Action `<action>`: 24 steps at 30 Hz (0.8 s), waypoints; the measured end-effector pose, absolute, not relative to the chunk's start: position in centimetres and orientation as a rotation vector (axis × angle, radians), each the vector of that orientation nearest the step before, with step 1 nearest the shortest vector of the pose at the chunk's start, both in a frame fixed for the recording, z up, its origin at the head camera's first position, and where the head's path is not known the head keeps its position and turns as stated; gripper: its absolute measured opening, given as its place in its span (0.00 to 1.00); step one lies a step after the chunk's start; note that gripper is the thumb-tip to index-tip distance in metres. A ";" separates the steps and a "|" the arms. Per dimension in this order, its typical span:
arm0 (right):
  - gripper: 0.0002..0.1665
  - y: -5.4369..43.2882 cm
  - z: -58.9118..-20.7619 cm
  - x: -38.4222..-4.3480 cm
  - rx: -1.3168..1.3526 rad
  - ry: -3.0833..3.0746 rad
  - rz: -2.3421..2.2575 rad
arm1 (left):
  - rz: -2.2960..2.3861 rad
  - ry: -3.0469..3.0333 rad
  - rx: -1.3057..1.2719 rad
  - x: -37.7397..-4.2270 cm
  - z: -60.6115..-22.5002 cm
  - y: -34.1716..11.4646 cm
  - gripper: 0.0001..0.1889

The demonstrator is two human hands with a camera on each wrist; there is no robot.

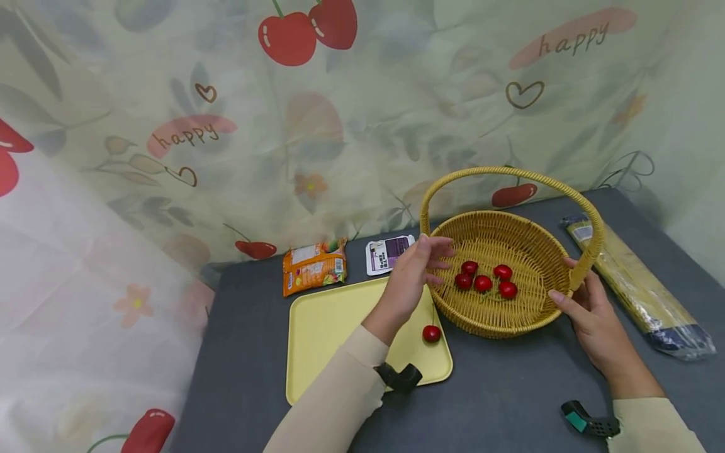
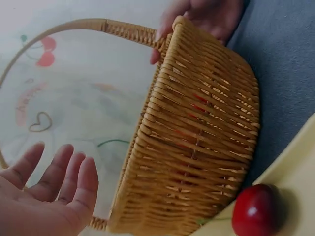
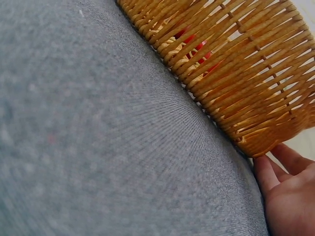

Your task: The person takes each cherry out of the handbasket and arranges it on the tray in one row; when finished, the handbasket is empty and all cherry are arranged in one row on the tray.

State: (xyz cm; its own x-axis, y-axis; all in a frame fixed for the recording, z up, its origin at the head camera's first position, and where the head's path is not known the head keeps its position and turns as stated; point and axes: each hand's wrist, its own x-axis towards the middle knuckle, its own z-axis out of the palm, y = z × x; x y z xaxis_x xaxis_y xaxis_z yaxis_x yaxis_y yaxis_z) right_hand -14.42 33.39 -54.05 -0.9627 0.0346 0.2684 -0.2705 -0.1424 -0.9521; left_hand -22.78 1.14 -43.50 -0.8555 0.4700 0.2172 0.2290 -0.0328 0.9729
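We find the woven basket (image 1: 481, 324) on the dark tabletop (image 1: 243, 365), just beside the right edge of the yellow tray (image 1: 317, 346). The right hand (image 1: 597, 324) grips its rim where the handle joins; the left hand (image 1: 404, 280) holds nothing, its fingers extended at the opposite side (whether they touch the weave, we cannot tell). Near the tray's right edge lies one cherry (image 1: 432, 334). On the right, a long wrapped packet (image 1: 651, 286) limits sideways room; in front of the basket, tabletop runs between tray and right hand.

Only the head view lets us count five cherries (image 1: 483, 284) inside; both wrist views give red glimpses through the weave. The left wrist view alone shows the basket's tray-facing wall in full and the left hand's palm.
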 end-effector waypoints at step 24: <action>0.41 33.5 -54.1 -14.5 0.265 -1.925 2.196 | 1.767 2.226 0.409 -28.2 -45.8 9.1 0.43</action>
State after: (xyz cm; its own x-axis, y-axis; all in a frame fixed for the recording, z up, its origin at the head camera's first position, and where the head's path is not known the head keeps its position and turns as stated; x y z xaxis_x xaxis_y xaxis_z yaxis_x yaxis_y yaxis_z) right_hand -14.55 33.46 -54.14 -0.9621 0.0385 0.2701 -0.2728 -0.1260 -0.9538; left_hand -28.21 9.06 -45.75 -0.9238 0.3812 -0.0346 0.0527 0.2162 0.9749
